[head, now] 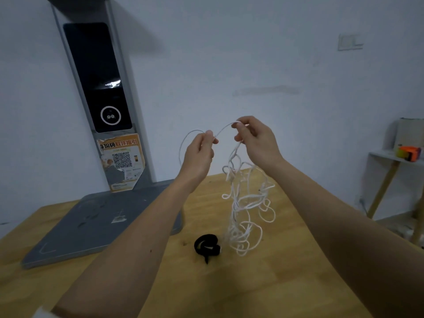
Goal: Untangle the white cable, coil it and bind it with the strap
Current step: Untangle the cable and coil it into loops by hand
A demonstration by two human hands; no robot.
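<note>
The white cable (pixel 243 203) hangs as a tangled bundle of loops above the wooden table (pixel 275 283), its lowest loops near the tabletop. My right hand (pixel 254 141) pinches the cable at the top of the tangle. My left hand (pixel 199 154) pinches the same cable a short way along, with a thin arc of it spanning between both hands and a loose loop curving out to the left. A black strap (pixel 207 246) lies curled on the table just left of the cable's lowest loops.
A grey device base (pixel 91 226) with an upright column (pixel 101 88) bearing a dark screen and a QR sticker occupies the table's left rear. A small white side table (pixel 394 157) with orange and yellow items stands at the far right by the wall.
</note>
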